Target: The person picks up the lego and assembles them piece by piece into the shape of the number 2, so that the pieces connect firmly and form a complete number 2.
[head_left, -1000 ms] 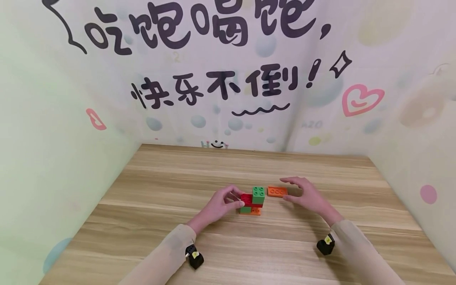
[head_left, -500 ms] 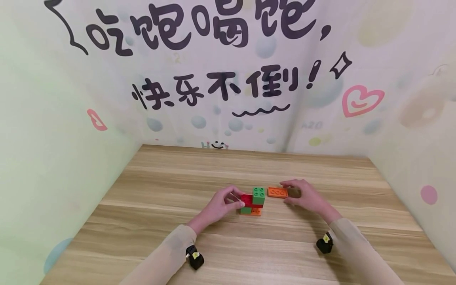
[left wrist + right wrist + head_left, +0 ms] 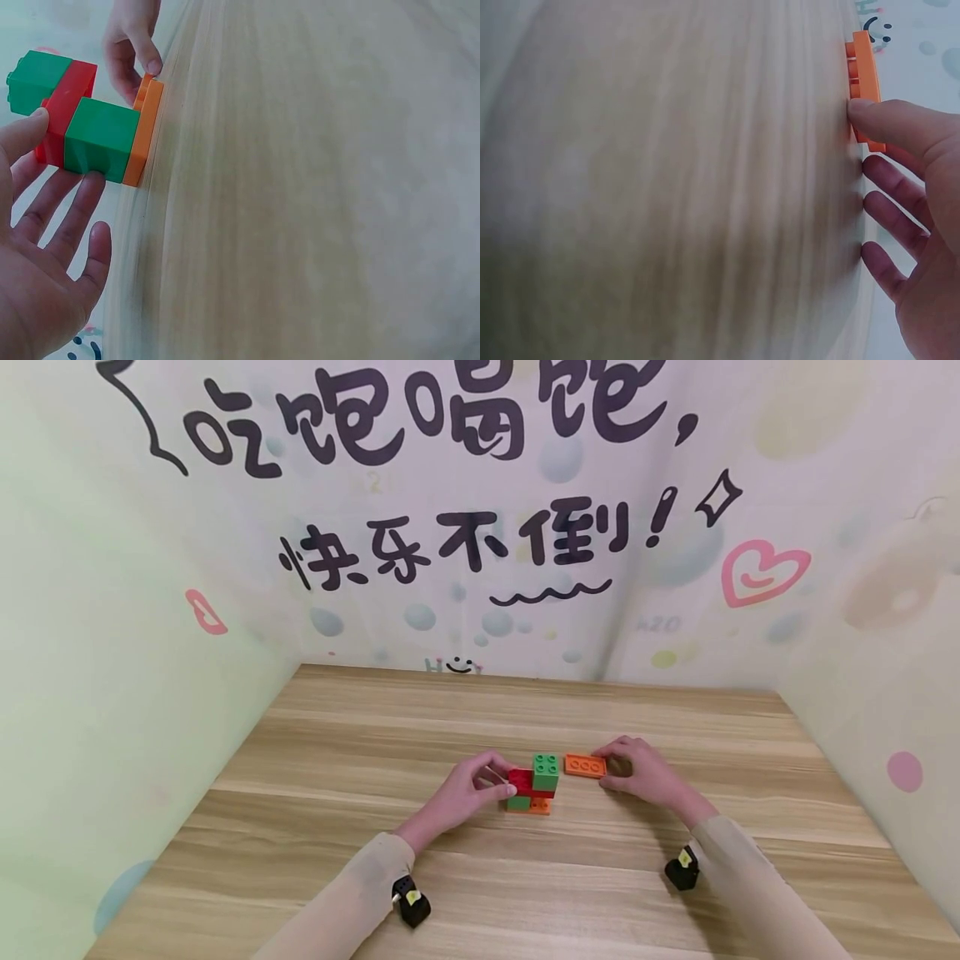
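Note:
Toy building bricks are joined in a stack: a green brick on top at the right, a red brick below, a lower green brick, and an orange base plate. My left hand pinches the red brick's left end, thumb in front, its other fingers spread loosely in the left wrist view. To the right a second orange plate lies upside down, studs toward the table. My right hand pinches this plate's right end; the thumb shows on it, the index fingertip is hidden in the right wrist view.
The wood-grain table stretches around both hands. A printed wall covering rises along its back edge, with pale walls at either side. Black wrist cameras hang under the sleeves.
My right thumb and index finger have closed in on the right end of the loose orange plate. The left hand and brick stack have stayed in place.

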Demonstrator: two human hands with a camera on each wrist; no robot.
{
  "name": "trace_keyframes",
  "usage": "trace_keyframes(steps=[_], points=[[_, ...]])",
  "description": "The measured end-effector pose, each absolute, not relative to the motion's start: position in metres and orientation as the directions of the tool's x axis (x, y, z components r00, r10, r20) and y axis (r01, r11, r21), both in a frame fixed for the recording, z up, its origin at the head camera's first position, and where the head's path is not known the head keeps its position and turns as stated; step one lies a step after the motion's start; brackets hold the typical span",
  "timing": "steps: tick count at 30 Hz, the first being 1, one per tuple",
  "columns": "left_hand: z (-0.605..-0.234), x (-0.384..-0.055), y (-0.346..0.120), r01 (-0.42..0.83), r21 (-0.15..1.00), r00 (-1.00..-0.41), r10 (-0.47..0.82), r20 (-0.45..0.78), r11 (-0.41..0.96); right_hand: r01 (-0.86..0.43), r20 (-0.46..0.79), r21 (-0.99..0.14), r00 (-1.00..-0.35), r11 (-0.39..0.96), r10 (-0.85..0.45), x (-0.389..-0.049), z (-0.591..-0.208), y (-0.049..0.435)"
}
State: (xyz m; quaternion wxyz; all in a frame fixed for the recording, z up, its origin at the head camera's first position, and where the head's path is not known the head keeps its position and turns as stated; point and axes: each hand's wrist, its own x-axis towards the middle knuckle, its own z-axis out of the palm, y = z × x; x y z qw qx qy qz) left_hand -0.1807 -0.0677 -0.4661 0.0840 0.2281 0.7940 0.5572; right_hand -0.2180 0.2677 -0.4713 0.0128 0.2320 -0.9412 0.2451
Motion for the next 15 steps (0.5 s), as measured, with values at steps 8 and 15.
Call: trace_keyframes(steps=[8,15], points=[[-0.452,-0.175,-0.067,0.258,0.926,-0.874,0.474,0.104,0.274,-0.430,0.135,-0.481,-0.897,0.764,-0.420,-0.216,-0.469,0.268],[-0.434,-0.163,-0.068,0.266,0.930,-0.871,0.476,0.118,0.255,-0.428,0.172,-0.547,-0.899,0.719,-0.404,-0.214,-0.458,0.266]])
